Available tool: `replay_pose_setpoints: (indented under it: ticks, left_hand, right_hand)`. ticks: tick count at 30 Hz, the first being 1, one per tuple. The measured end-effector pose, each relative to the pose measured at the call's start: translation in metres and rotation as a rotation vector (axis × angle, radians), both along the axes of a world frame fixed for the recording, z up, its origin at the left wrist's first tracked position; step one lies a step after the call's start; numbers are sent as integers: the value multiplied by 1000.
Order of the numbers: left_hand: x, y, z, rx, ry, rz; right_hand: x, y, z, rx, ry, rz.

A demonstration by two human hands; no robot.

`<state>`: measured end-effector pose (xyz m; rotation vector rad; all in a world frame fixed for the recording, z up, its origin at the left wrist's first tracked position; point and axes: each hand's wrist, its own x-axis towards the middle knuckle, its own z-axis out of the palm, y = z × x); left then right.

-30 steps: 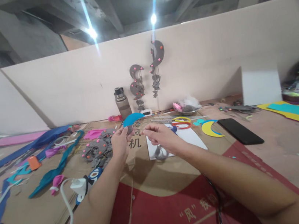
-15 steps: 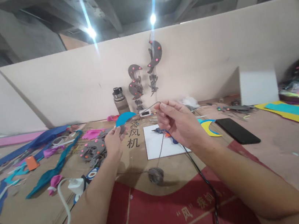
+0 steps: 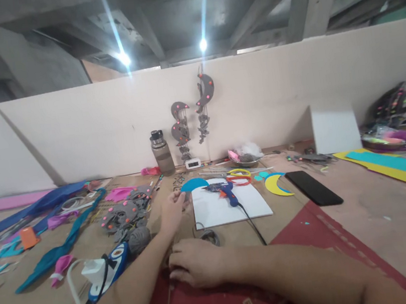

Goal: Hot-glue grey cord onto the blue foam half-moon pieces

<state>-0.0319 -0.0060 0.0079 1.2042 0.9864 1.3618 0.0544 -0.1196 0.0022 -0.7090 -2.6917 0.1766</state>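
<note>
Left hand [image 3: 172, 211] pinches blue crescent [image 3: 194, 184], long axis sideways; right hand [image 3: 197, 269] flat, empty.

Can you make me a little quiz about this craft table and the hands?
1. True or false: the left hand holds the blue half-circle.
2. What lies on the white sheet? A) phone B) glue gun C) bottle
3. Fill in: the right hand rests flat beside a coil of grey ____.

Key: 1 true; 2 B; 3 string.
</note>
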Motion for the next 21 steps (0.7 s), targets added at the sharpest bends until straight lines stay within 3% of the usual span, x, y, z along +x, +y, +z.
replay_pose_setpoints:
  ticks: [6,15,21]
  left_hand:
    - [5,-10,1,49,105,-7]
    - [2,0,-8,141,234,-24]
    - [0,0,-8,200,379,36]
  right_hand:
    - [5,8,0,2,-7,1]
    - [3,3,-1,59,-26,-43]
    - [2,1,0,59,-49,-72]
